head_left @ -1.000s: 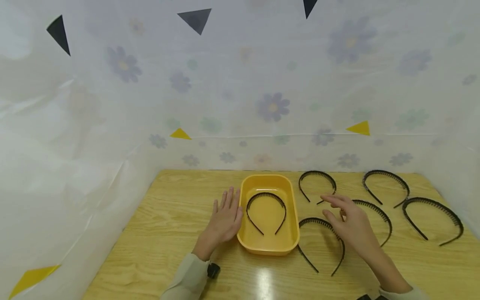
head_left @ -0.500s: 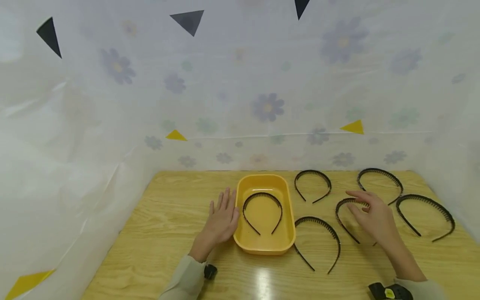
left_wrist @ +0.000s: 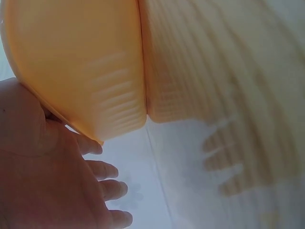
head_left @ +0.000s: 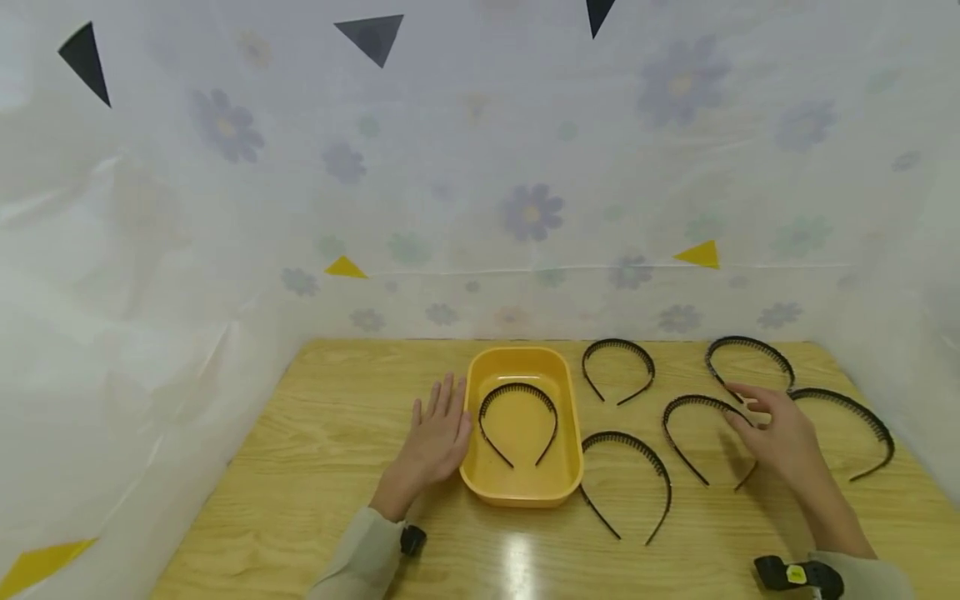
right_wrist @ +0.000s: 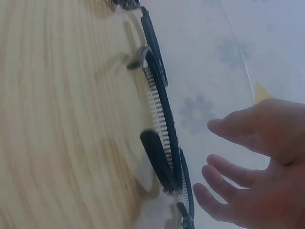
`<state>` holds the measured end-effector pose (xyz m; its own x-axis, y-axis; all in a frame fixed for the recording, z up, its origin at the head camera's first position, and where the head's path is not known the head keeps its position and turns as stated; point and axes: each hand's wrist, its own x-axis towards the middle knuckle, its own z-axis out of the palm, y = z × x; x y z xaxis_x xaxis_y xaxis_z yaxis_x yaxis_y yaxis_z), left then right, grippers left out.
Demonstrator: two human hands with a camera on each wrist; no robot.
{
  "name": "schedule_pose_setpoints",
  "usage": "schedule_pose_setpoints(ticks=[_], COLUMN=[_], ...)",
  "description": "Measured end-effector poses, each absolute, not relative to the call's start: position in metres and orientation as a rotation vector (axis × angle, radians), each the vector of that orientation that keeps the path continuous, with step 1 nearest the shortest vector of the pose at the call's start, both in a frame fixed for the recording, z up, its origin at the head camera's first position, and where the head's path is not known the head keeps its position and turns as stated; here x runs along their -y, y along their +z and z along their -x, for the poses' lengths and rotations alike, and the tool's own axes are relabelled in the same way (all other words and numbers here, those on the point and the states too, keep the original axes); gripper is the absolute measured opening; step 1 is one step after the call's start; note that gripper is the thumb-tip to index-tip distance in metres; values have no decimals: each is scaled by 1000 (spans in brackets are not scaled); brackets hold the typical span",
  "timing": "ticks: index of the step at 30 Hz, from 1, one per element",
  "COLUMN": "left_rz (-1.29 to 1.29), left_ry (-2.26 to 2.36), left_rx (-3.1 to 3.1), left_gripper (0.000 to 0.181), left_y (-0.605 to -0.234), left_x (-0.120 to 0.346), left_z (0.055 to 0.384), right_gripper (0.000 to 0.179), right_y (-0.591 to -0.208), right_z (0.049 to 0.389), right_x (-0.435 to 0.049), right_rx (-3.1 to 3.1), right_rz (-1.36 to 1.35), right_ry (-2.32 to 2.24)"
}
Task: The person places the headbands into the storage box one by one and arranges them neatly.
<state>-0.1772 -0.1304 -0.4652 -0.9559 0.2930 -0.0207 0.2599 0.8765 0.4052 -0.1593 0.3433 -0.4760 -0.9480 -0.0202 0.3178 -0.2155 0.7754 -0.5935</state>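
My left hand [head_left: 429,446] lies with straight fingers along the left wall of a yellow plastic tray [head_left: 525,500]. In the left wrist view, the thumb side of that hand [left_wrist: 52,167] is against the tray's rim [left_wrist: 62,114]. One black toothed headband [head_left: 519,387] lies inside the tray. My right hand [head_left: 783,437] hovers over the right side of a middle headband [head_left: 667,425], partly covering it. The right wrist view shows this hand [right_wrist: 257,176] with thumb and fingers spread apart, holding nothing, beside a headband [right_wrist: 164,114].
More black headbands lie on the wooden table [head_left: 337,417]: one at the front [head_left: 656,462] by the tray, one at the back [head_left: 618,342], one back right [head_left: 750,340], one far right [head_left: 881,429]. White flowered sheeting [head_left: 450,167] encloses the table.
My right hand has moved rightward, from above the front headband to over the middle headband. The left hand stays at the tray. The head view has shifted slightly.
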Motion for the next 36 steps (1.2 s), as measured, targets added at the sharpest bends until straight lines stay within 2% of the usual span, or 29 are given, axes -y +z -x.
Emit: schedule_pose_setpoints(ticks=[7, 36], left_rz=[-456, -450], left_ry=[627, 659], left_rx=[-2966, -2959], left_gripper=[60, 59], left_y=[-464, -466], left_x=[130, 131], left_z=[179, 178], right_gripper=[49, 33], right_y=[-485, -490], right_z=[158, 158], right_x=[-359, -372], right_rx=[2727, 2888], right_rz=[-228, -116], right_ry=[962, 961])
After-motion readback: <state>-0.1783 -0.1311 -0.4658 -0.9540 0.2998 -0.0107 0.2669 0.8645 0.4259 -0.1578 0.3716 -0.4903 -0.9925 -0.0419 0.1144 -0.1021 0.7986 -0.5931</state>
